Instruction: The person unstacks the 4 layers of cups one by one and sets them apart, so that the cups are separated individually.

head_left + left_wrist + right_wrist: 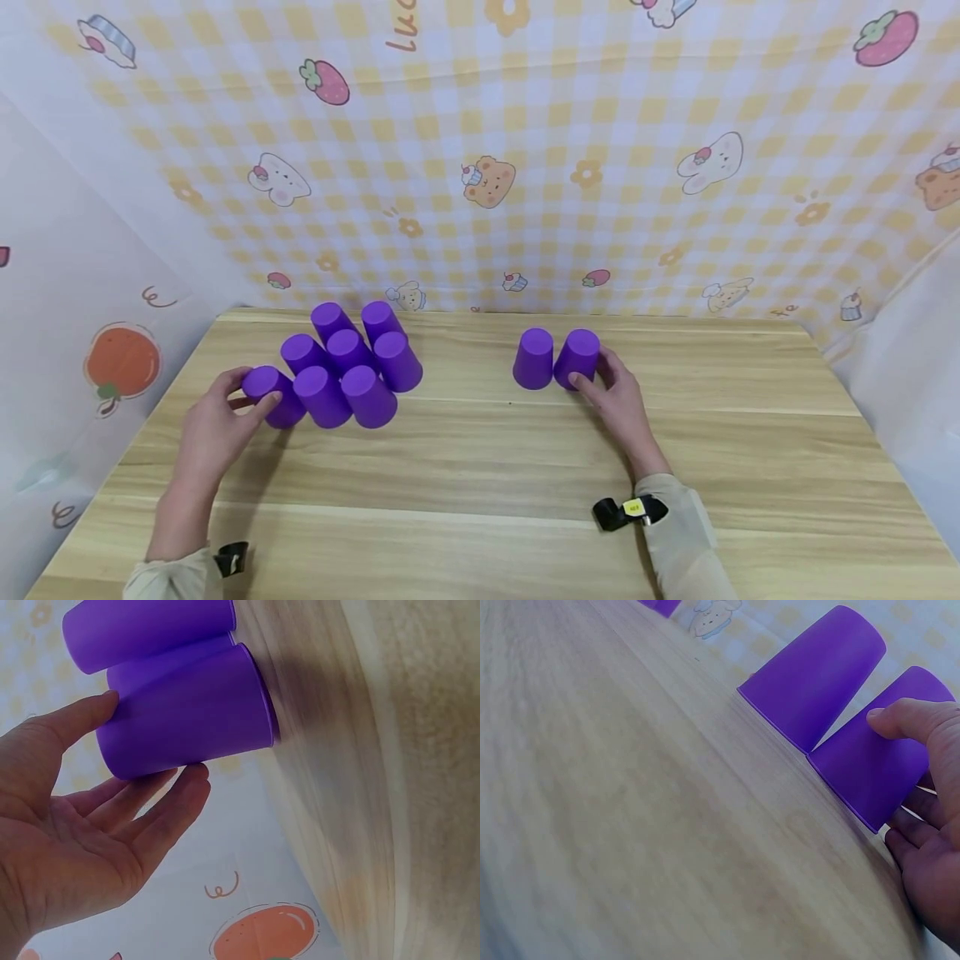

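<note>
My left hand [220, 429] holds the front-left purple cup [276, 402], thumb on its near side and fingers round its far left side. That cup [191, 712] is upside down beside several more inverted purple cups [322, 398], grouped in rows at the left of the table. Over on the right, my right hand [621, 404] grips another upside-down purple cup [577, 357], its thumb across the front. Close against that one, on its left, stands a second inverted purple cup [814, 679]. Both held cups have their rims at the tabletop.
The wooden table [465, 475] ends at a checked, patterned cloth [420, 167] behind the cups. A white cloth wall [67, 250] rises at the left side. A stretch of bare wood lies between the two cup groups.
</note>
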The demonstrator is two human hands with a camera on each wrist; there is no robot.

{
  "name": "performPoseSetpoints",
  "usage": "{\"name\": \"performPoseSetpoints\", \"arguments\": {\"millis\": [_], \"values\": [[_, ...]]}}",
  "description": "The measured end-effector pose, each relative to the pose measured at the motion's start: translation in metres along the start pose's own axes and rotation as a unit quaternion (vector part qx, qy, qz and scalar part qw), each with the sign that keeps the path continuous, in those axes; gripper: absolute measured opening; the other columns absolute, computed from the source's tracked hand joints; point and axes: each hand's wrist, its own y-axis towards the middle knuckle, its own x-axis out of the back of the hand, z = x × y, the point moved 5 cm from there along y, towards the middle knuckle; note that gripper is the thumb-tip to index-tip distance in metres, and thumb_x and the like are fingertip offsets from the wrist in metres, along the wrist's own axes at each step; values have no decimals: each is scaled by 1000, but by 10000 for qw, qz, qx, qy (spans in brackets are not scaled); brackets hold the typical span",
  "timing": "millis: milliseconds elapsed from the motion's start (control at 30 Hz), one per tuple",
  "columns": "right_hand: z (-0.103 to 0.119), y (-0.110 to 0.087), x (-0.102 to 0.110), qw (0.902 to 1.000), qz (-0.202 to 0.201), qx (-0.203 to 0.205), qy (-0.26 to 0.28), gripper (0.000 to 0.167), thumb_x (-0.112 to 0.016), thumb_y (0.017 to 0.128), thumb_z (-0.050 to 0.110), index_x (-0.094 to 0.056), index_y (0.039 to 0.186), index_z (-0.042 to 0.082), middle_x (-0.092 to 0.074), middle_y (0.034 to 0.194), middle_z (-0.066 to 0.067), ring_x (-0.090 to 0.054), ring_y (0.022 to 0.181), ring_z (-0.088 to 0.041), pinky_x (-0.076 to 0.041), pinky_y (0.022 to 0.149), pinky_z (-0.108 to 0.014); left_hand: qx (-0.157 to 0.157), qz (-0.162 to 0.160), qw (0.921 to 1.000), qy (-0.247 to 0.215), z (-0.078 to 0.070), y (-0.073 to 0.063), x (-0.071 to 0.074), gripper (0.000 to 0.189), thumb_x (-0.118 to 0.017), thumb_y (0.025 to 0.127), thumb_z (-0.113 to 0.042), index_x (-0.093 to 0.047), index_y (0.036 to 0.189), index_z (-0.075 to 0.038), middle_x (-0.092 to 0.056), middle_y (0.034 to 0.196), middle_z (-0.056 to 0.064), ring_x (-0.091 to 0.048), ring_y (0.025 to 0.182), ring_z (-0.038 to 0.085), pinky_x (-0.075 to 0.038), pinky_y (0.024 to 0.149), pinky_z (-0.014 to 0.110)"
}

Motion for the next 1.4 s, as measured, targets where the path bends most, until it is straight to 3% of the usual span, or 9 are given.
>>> {"name": "performPoseSetpoints", "arguments": {"millis": [333,467,633,767,867,1000,1067,1233,1400], "values": [[-2,0,-1,10000,12,-53,34,62,-68,86,24,-40,137,3,-44,136,-17,-37,129,-30,-29,108,-39,101,543,9983,-181,7,-4,-5,74,-61,90,-30,-23,136,14,-42,121,43,-48,104,55,-46,80,59],[-2,0,-2,10000,28,-31,83,60,-67,87,22,-40,137,2,-44,136,-19,-37,129,-31,-28,108,-40,279,393,9978,-446,6,-7,0,84,-61,89,-33,-12,142,9,-37,129,41,-41,112,55,-40,84,63],[-1,-1,-1,10000,-3,-4,55,59,-68,86,22,-41,136,3,-46,134,-17,-38,128,-30,-30,107,-39,402,-667,9937,-806,-7,-14,12,73,-66,86,-30,-31,142,1,-41,136,25,-40,121,42,-38,92,57],[0,-2,0,10000,-20,12,32,59,-68,86,23,-42,135,3,-46,134,-17,-38,128,-29,-30,107,-39,116,-1694,9807,-966,-27,-21,19,54,-72,82,-22,-52,129,-3,-55,126,13,-48,114,19,-44,90,26],[0,-2,0,10000,-9,14,39,60,-68,86,22,-41,136,3,-46,134,-17,-38,128,-30,-30,107,-40,-652,-2398,9613,-1192,-51,-25,22,43,-74,78,-10,-61,118,1,-62,114,13,-52,104,7,-42,79,9],[0,-1,-1,10000,-10,-1,84,61,-68,86,22,-41,136,2,-45,135,-17,-38,128,-30,-29,108,-39,-1859,-2935,9241,-1593,-87,-30,18,37,-74,73,0,-63,107,8,-64,102,19,-54,98,6,-44,77,9],[10,-3,-1,9999,7,-45,117,59,-67,87,18,-40,136,0,-45,135,-19,-38,128,-32,-29,108,-39,-2260,-2913,9125,-1774,-104,-31,12,36,-74,72,-1,-63,105,9,-63,99,21,-55,96,9,-45,77,11],[36,-10,-1,9999,55,-83,131,55,-63,88,7,-39,135,-6,-43,134,-25,-36,128,-36,-28,108,-42,-2979,-2180,9036,-2174,-146,-38,-17,36,-74,71,-4,-64,104,7,-64,101,17,-58,93,20,-48,78,19],[36,-10,0,9999,38,-67,126,55,-64,88,7,-39,135,-6,-43,134,-25,-36,128,-36,-28,108,-42,-2934,-995,9239,-2244,-176,-41,-66,37,-75,75,-11,-64,110,-4,-63,107,8,-58,93,20,-52,76,30]]}}
